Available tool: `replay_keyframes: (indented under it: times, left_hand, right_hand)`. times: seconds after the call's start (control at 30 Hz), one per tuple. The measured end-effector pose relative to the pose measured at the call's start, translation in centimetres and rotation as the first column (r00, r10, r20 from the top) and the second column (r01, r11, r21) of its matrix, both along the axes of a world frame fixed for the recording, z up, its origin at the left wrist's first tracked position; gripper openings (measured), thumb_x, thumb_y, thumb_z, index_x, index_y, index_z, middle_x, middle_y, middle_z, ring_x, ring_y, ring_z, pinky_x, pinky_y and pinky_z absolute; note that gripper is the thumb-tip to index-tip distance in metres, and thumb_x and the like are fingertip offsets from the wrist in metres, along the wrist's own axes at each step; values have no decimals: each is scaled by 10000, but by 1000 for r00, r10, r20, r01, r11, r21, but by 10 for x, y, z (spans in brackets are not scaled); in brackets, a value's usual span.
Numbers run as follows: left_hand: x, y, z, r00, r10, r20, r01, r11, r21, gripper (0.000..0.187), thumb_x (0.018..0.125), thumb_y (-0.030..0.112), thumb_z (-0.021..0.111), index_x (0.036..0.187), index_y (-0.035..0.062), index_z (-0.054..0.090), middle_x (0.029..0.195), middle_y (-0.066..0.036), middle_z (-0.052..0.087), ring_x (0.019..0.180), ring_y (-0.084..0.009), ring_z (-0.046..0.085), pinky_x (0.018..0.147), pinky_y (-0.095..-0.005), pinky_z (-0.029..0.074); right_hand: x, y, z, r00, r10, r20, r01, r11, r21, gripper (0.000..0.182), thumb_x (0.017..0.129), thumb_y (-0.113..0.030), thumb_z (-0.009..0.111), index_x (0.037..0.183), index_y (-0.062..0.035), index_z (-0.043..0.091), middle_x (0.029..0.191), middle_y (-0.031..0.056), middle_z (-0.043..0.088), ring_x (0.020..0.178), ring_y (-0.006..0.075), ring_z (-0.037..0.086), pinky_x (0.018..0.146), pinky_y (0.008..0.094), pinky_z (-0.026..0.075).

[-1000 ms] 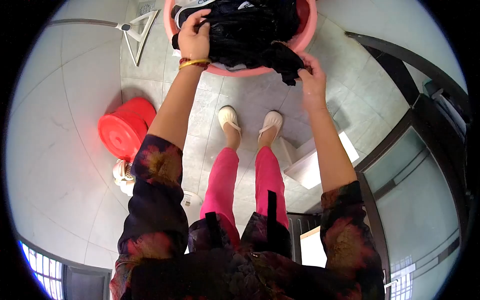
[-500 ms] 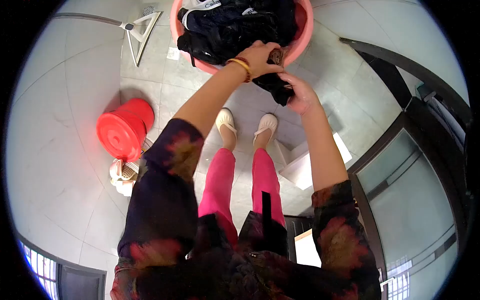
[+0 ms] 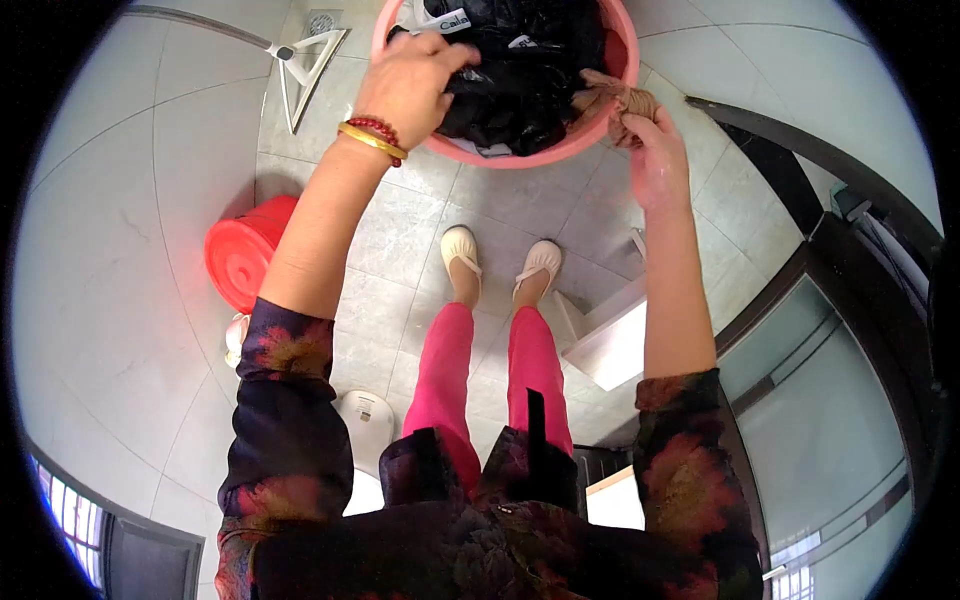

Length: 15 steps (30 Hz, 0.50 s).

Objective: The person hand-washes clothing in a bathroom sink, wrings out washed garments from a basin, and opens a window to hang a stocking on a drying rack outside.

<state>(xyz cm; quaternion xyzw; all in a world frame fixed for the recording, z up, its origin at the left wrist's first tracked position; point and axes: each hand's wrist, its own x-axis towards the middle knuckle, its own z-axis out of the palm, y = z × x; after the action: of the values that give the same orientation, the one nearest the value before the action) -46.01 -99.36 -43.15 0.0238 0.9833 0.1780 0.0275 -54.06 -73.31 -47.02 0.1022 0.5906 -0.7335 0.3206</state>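
A pink tub (image 3: 515,160) at the top of the head view holds a pile of wet black clothes (image 3: 515,95), some with white lettered patches. My left hand (image 3: 415,85), wearing bracelets, is over the tub's left rim and the clothes. Its fingers are curved with the thumb apart, slightly blurred, and no held item shows. At the right rim, my right hand (image 3: 658,160) pinches a bunched tan, stocking-like cloth (image 3: 635,103). Part of that cloth trails over the rim into the tub.
A red lidded bucket (image 3: 245,258) stands on the left, with a white triangular mop head (image 3: 308,75) beyond it. To the right of my feet is a white box-like item (image 3: 610,340). A dark-framed glass door (image 3: 815,390) lies farther right.
Both hands were together on black and brownish cloth at the tub's front edge. They have separated: the left moved left, the right moved up and right with the tan cloth. The black piece left the right hand.
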Motion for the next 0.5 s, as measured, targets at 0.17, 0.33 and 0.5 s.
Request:
replay_keyframes:
  times: [0.17, 0.33, 0.5]
  left_hand:
    - [11, 33, -57, 970, 100, 221, -106, 994, 16, 828, 602, 263, 732, 1289, 306, 274, 1355, -130, 219, 1118, -393, 364, 903, -417, 390]
    - [3, 62, -115, 858, 213, 467, -212, 976, -56, 869, 606, 371, 729, 1295, 411, 202, 1420, -40, 23, 1257, -406, 127, 891, -574, 329]
    - [-8, 54, -167, 855, 265, 446, -181, 958, -224, 694, 731, 197, 631, 1283, 397, 261, 1404, -35, 134, 1227, -339, 270, 906, -520, 339]
  right_hand:
    - [-13, -31, -42, 543, 820, -180, -145, 303, 942, 329, 741, -81, 490, 1070, -74, 474, 967, 122, 572, 901, 297, 531, 743, 361, 416]
    - [4, -72, -95, 338, 941, -7, -21, 15, 1000, 320, 789, -124, 387, 1098, -117, 467, 1038, 143, 555, 975, 344, 505, 814, 436, 401]
    - [-17, -84, -135, 263, 945, 193, -214, -137, 967, 329, 794, -131, 336, 1053, -74, 530, 1116, 166, 520, 1038, 335, 485, 839, 438, 397]
